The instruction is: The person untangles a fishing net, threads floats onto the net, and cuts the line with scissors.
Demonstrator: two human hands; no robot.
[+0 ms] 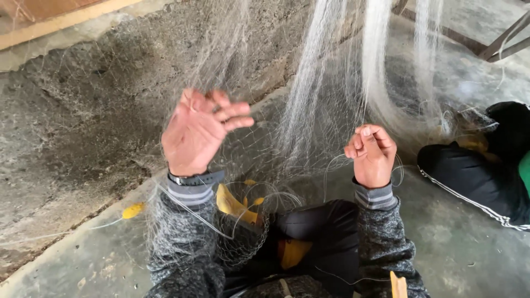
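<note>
The thin white fishing net (pixel 331 83) hangs down in front of the concrete wall (pixel 83 110) and spreads over the person's lap. The left hand (pixel 199 132) is raised with fingers curled into the mesh. The right hand (pixel 372 154) is clenched on a strand. Yellow floats (pixel 234 205) lie on the lap; another person's dark leg (pixel 469 176) rests on the floor at right.

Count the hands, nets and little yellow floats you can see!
Hands: 2, left and right
Net: 1
Yellow floats: 3, one on the floor, two in the lap
Total: 6
</note>
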